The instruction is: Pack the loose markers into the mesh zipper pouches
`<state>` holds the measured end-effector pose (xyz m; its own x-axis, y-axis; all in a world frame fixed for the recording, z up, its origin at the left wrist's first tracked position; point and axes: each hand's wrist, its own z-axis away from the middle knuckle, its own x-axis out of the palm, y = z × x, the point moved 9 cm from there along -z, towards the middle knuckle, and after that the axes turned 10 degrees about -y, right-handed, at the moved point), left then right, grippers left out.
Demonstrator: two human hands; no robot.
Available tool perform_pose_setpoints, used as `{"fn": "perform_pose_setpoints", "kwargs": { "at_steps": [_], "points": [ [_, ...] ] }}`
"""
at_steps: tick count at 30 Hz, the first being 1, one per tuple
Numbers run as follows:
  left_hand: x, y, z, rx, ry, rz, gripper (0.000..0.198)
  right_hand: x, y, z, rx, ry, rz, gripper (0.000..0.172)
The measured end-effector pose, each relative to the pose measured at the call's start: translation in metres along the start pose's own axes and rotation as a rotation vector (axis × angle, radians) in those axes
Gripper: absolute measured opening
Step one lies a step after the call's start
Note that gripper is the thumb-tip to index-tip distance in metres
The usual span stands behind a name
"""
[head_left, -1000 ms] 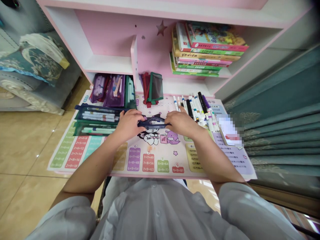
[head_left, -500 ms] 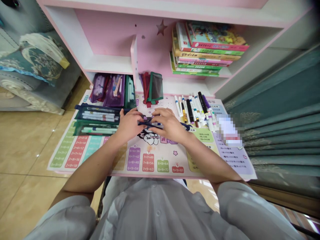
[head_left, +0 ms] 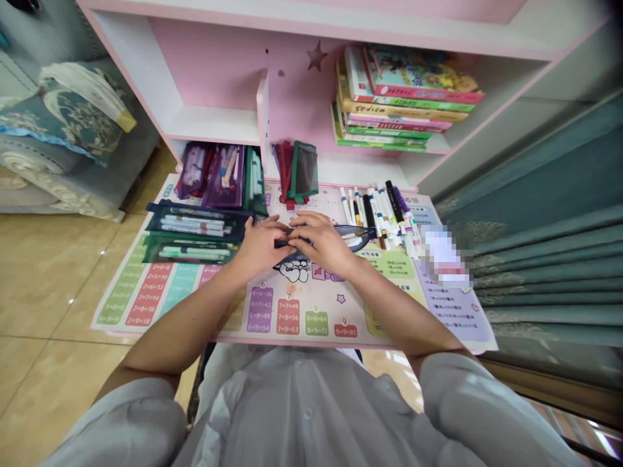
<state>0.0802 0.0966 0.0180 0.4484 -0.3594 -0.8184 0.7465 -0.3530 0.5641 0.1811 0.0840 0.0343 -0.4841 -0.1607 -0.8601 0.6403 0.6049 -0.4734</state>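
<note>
Between both hands, a slim dark navy zip pouch with a see-through panel, lying nearly flat across the middle of a printed multiplication-table mat, with white-barrelled markers showing inside. Left bare hand in a narrow curl around the pouch's left end, holding it; right bare hand close beside, fingers bent down over the pouch's middle, also holding it, the far end of the pouch jutting out past the right hand. Just left of the hands, two filled pouches on the mat, a navy one above a dark green one, both packed with markers. Just right and farther back, a loose bundle of white, black and purple markers. Along the back of the pink-edged white tabletop, purple pouches and a red-and-green pouch pair propped upright. Above, a stack of colourful children's books on a white shelf. To the right, a pixelated, unreadable card on the mat's corner, and teal curtains alongside.
</note>
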Motion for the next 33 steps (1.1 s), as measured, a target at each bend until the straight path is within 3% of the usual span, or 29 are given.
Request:
{"fn": "perform_pose_setpoints", "kwargs": {
  "at_steps": [8,16,22,29,33],
  "points": [
    [0.002,-0.008,-0.002,0.008,-0.118,-0.091,0.006,0.008,0.008,-0.001,0.014,-0.034,0.0,0.015],
    [-0.005,-0.01,0.0,0.018,-0.124,-0.108,0.017,0.01,0.001,0.001,-0.007,-0.032,-0.029,0.007],
    [-0.002,-0.004,-0.001,0.08,-0.158,-0.105,0.014,0.018,-0.001,-0.002,-0.04,-0.083,-0.038,0.017],
    [0.0,-0.005,-0.001,0.116,-0.169,-0.118,0.012,0.017,-0.003,-0.003,-0.027,-0.04,-0.047,0.004],
    [0.0,-0.005,-0.001,0.1,-0.171,-0.104,0.014,0.013,-0.007,0.0,-0.009,0.037,-0.047,0.006]
  ]
}}
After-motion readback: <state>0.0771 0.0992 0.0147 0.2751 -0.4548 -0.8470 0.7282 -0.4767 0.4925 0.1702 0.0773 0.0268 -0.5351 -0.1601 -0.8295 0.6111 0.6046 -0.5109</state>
